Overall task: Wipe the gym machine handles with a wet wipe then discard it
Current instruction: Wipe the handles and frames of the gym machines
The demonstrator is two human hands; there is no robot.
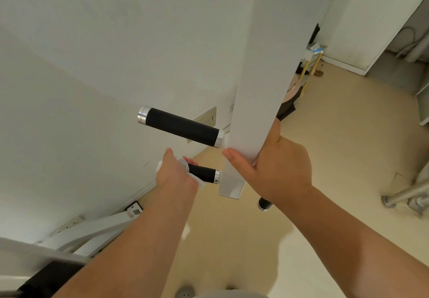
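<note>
From my remote seat I see the machine's white post (255,89) hanging down the middle of the view, with my right hand (276,170) clasped round its lower part, thumb laid across the front face. The upper handle (183,127), black with silver end caps, juts left from the post with nothing touching it. Just below it my left hand (175,174) grips the outer end of the lower handle (203,173), the wet wipe (201,184) bunched between palm and grip.

- A wall socket plate (206,115) sits on the white wall (92,65).
- A yellow-legged stand (312,65) occupies the far corner.
- A chrome tube (404,195) rests on the beige floor (336,135).
</note>
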